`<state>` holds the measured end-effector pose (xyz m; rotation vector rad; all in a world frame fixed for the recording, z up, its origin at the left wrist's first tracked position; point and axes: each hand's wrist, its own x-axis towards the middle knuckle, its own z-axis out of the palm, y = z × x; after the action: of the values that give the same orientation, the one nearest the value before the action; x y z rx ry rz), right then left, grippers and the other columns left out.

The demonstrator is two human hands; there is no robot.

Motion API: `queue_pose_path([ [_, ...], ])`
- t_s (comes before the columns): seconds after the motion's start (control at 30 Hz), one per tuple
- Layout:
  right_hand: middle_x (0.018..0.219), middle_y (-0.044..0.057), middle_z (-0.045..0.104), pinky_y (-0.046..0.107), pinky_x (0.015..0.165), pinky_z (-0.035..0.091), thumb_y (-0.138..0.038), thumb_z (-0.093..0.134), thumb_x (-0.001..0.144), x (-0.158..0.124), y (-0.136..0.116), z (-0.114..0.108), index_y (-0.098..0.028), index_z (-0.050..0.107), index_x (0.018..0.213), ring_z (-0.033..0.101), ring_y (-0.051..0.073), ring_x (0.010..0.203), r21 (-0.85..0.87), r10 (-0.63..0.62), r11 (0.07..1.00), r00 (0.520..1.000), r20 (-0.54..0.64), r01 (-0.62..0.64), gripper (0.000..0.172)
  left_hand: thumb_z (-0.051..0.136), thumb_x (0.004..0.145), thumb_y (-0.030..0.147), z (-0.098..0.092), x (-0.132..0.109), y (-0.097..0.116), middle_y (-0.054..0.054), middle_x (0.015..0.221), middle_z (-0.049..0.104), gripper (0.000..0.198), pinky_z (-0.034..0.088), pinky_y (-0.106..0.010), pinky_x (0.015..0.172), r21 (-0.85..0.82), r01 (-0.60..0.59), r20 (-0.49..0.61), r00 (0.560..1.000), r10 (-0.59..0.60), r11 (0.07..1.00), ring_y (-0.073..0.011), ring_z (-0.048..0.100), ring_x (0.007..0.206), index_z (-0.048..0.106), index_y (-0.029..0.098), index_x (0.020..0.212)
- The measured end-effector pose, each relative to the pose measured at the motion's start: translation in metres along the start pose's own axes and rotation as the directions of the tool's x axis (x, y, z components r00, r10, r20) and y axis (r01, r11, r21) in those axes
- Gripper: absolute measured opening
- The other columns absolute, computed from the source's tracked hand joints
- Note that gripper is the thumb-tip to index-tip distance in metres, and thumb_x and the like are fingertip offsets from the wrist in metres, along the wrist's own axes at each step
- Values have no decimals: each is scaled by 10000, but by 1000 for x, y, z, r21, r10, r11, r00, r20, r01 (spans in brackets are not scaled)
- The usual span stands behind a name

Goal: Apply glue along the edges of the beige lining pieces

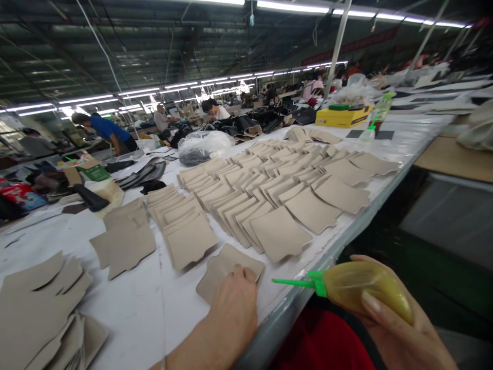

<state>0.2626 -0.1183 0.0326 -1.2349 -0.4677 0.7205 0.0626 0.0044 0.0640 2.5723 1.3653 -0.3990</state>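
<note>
My left hand [235, 303] rests at the table's near edge, its fingers curled down on a beige leather-like piece [219, 272]; the fingertips are partly hidden. In my right hand [404, 329] lies a soft squeeze bottle [365, 288] of yellowish liquid, gripped between thumb and fingers. Its thin green nozzle [292, 282] points left toward the piece, apart from it. Just beyond, overlapping rows of matching beige pieces [281, 231] spread across the white table [134, 308].
More beige pieces [34, 303] are piled at the left. Farther back are a plastic-wrapped bundle [206, 146], a yellow box [341, 117] and a small green-tipped bottle [368, 134]. A person in blue [106, 131] bends over at the far left. The table edge runs diagonally beside me.
</note>
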Motion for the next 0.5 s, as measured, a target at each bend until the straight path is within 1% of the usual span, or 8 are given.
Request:
queue_pose_path([
  [0.1, 957, 93, 640, 277, 698, 571, -465, 825, 683, 0, -4, 3, -249, 577, 1191, 642, 276, 818, -58, -54, 997, 997, 59, 57, 605, 395, 818, 78, -2, 4, -11, -143, 1028, 613, 420, 494, -382, 716, 41, -37, -25, 999, 38, 998, -275, 646, 828, 558, 143, 1200],
  [0.2, 944, 64, 635, 219, 689, 558, -446, 812, 717, -1, -5, 4, -272, 572, 1186, 633, 228, 790, -120, -115, 985, 987, 108, 127, 556, 356, 910, 195, -3, 5, -24, -96, 931, 640, 405, 473, -354, 661, 10, -110, -85, 990, 110, 994, -255, 650, 754, 533, 232, 1272],
  [0.3, 951, 55, 633, 188, 680, 551, -445, 793, 743, 1, -3, 4, -283, 553, 1206, 640, 211, 783, -219, -197, 949, 969, 149, 226, 546, 333, 950, 277, 0, 6, -32, -54, 848, 653, 394, 451, -328, 633, -52, -152, -142, 979, 144, 987, -237, 651, 720, 526, 320, 1291],
  [0.37, 992, 56, 635, 181, 687, 550, -436, 777, 762, 4, -1, 2, -296, 528, 1243, 655, 210, 791, -326, -260, 888, 938, 228, 325, 560, 318, 956, 274, 2, 7, -34, -40, 836, 664, 396, 443, -318, 629, -94, -156, -167, 976, 139, 983, -231, 657, 724, 543, 350, 1272],
  [0.43, 1031, 56, 638, 172, 700, 547, -430, 763, 772, 8, -1, 1, -303, 509, 1269, 669, 212, 807, -432, -325, 782, 885, 333, 450, 572, 318, 949, 257, 5, 8, -33, -33, 852, 675, 401, 440, -315, 629, -128, -153, -188, 974, 128, 980, -233, 663, 743, 560, 359, 1251],
  [0.5, 1059, 53, 639, 174, 722, 549, -425, 744, 789, 13, -2, 2, -312, 493, 1282, 676, 219, 835, -489, -369, 674, 826, 426, 554, 565, 328, 933, 232, 7, 10, -31, -33, 861, 681, 400, 438, -317, 626, -144, -145, -201, 973, 115, 979, -240, 666, 749, 577, 343, 1226],
])
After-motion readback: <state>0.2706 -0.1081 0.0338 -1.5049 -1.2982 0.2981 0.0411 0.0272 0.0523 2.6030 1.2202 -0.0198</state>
